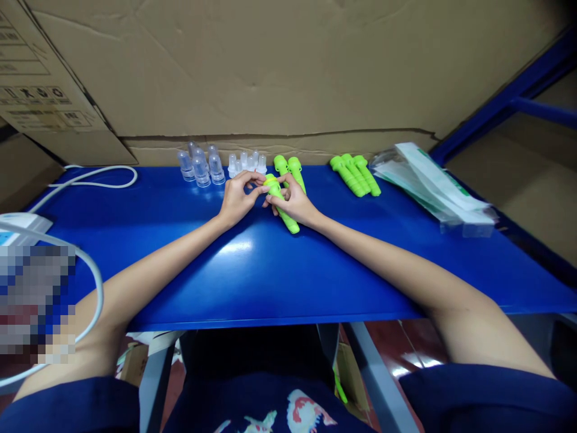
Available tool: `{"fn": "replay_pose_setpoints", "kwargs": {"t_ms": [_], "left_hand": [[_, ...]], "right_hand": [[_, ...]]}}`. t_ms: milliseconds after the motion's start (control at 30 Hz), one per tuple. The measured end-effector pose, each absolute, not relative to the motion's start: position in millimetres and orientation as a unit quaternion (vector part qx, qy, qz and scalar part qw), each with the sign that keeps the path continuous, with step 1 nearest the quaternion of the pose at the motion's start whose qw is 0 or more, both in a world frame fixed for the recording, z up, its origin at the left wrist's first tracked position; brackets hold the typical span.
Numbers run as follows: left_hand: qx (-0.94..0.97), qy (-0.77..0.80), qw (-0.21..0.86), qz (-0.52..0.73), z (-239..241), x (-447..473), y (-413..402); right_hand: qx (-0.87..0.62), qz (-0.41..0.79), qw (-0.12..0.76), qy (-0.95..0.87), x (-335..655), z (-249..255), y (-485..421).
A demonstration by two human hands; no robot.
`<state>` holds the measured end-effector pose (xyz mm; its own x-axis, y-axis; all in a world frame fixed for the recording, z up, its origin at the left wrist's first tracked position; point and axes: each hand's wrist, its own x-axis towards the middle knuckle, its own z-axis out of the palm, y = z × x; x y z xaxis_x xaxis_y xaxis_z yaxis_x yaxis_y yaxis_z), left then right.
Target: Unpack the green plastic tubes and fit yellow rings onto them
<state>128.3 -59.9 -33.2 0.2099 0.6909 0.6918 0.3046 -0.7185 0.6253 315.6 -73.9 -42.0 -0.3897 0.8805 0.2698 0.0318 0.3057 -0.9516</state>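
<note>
Between my hands is a lime-green, flashlight-shaped tube [289, 224], tilted with its wider head away from me and its narrow end toward me. My right hand [298, 203] is closed around its upper body. My left hand [238, 197] pinches at the yellowish rim of the head; whether a small separate part sits in those fingers is hidden. Just behind my right hand lie two more green tubes [295, 167]. Beyond my left hand stand several small clear-white caps [244, 162], and left of them several larger clear plastic domes [201, 169].
Three green tubes [355, 175] lie side by side at the back right. Flat plastic packaging [442, 183] is farther right on the blue table [279, 288]. A white cable [97, 270] loops at the left near a white device [27, 227]. Cardboard [279, 72] walls the back.
</note>
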Motion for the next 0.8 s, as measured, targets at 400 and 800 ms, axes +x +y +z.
{"fn": "replay_pose_setpoints", "kwargs": {"t_ms": [400, 800], "left_hand": [[0.747, 0.321, 0.223, 0.538, -34.5, 130.5, -59.1], [0.743, 0.308, 0.198, 0.559, -34.7, 131.6, -59.4]], "right_hand": [[-0.333, 0.482, 0.440, -0.680, 315.3, -42.8, -72.3], [-0.311, 0.479, 0.474, -0.670, 311.9, -36.1, -81.7]]}}
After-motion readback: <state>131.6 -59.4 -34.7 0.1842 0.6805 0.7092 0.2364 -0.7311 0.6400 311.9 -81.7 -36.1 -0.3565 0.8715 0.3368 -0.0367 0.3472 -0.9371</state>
